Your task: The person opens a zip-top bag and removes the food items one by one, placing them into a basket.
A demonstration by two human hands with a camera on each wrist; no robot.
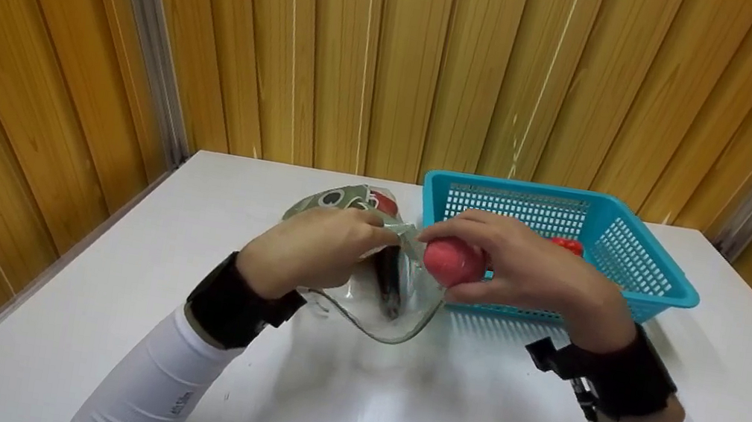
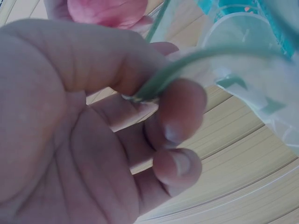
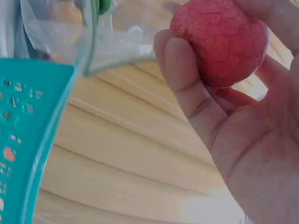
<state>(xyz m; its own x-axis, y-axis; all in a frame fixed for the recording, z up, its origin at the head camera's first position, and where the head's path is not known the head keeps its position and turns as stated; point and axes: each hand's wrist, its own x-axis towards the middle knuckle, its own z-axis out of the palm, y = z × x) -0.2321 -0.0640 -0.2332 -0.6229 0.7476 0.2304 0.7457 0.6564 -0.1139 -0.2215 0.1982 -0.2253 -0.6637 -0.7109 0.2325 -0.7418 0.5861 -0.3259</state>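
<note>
Head view has a clear bag with a green rim hanging between the two hands, below and beyond the left fingers; a dark, long item shows inside it, just beside the left fingertips. Beyond the right hand stands a teal basket, holding a bright red item past that hand's knuckles. The left hand pinches the bag's rim between thumb and fingers, palm down, its other fingers curled. The right hand holds a round red ball between thumb and fingers, just beside the bag's rim and outside the bag. Black wristbands and white sleeves lie behind both hands. Under them is a white table; a wood-patterned wall rises beyond. The right hand hides part of the basket, and the left hand covers part of the bag.
</note>
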